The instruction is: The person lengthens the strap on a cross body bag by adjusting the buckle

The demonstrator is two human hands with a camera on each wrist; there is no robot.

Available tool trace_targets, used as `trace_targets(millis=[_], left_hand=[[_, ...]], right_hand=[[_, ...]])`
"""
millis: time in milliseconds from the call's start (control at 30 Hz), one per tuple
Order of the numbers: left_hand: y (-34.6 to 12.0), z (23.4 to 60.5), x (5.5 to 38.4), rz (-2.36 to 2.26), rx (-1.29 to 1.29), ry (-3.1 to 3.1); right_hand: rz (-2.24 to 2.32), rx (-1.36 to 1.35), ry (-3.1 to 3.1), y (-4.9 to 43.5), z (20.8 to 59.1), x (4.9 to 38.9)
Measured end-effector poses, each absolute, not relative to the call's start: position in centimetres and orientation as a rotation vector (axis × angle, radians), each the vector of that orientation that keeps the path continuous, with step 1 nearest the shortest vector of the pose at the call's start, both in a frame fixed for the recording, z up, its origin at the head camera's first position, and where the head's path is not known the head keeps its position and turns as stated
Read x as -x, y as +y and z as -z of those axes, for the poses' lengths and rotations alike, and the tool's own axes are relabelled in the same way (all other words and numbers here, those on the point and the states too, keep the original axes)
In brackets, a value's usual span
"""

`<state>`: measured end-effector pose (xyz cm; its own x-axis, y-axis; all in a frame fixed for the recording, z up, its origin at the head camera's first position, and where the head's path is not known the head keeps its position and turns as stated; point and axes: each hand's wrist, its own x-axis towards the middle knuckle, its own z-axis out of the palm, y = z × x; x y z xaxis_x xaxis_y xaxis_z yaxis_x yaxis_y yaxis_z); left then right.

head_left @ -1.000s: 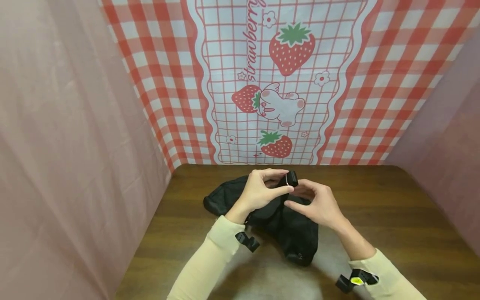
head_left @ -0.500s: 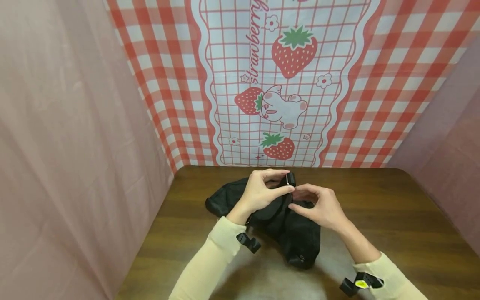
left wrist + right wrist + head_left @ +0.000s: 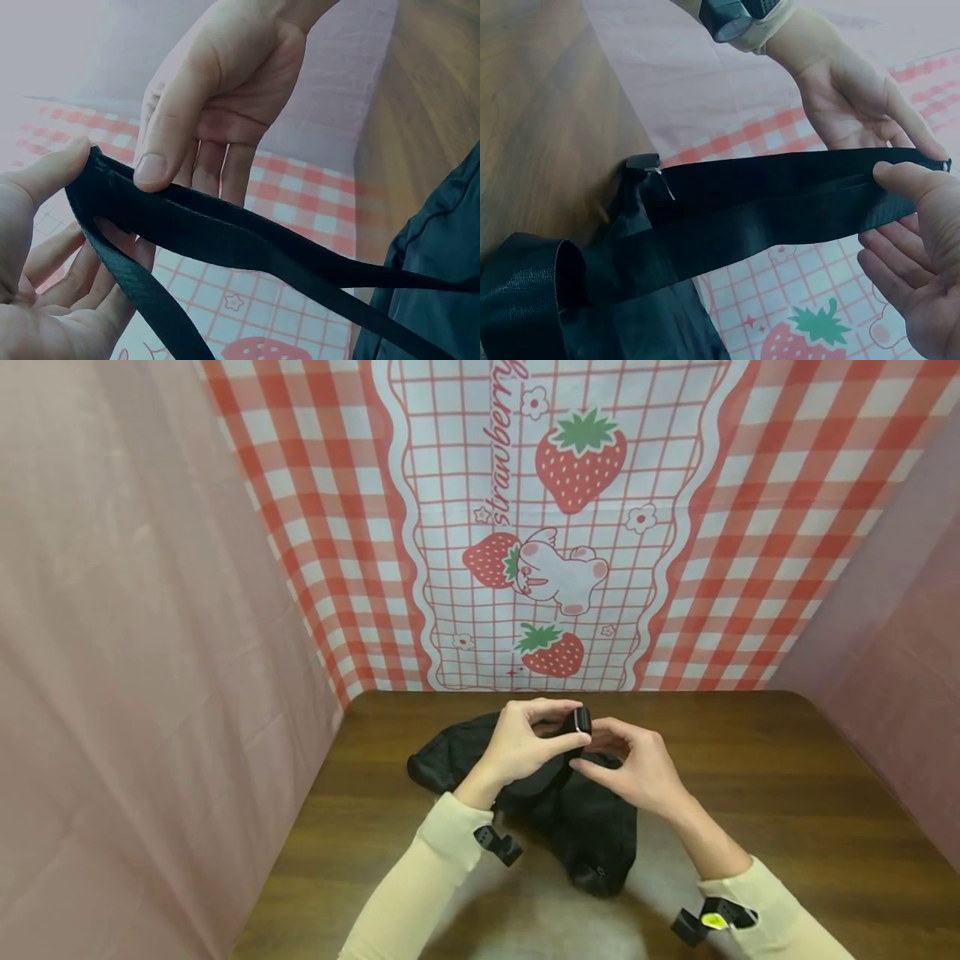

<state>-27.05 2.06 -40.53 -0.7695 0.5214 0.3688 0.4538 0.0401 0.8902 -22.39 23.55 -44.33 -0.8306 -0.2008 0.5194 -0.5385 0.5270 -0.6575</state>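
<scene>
A black fabric bag (image 3: 592,835) lies slumped on the wooden table, with its black webbing strap (image 3: 217,240) lifted above it. My left hand (image 3: 516,745) pinches the strap's folded end between thumb and fingers; a thin shiny edge shows there in the head view. My right hand (image 3: 639,768) grips the doubled strap just beside it, thumb on one face and fingers behind, as the right wrist view shows. From there the two strap layers (image 3: 780,202) run back down to the bag. Some of the left fingers are hidden behind the strap.
The brown wooden table (image 3: 750,793) extends on both sides of the bag. Behind it hangs a red-and-white checked cloth (image 3: 765,527) with strawberries. Pink curtains (image 3: 150,652) close off the sides. Small black cameras (image 3: 498,845) sit on both wrists.
Both hands keep their hold on the strap and stay nearly in place. The strap's end has turned slightly between the fingers. The bag has hardly moved.
</scene>
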Motion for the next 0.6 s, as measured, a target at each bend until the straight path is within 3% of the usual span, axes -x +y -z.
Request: trace_targets(millis=[600], left_hand=[[1.8,40.8,27.1,-1.892,-1.074,2.248]], right_hand=[[-1.143,-0.72,-2.352,24.3,42.8,22.3]])
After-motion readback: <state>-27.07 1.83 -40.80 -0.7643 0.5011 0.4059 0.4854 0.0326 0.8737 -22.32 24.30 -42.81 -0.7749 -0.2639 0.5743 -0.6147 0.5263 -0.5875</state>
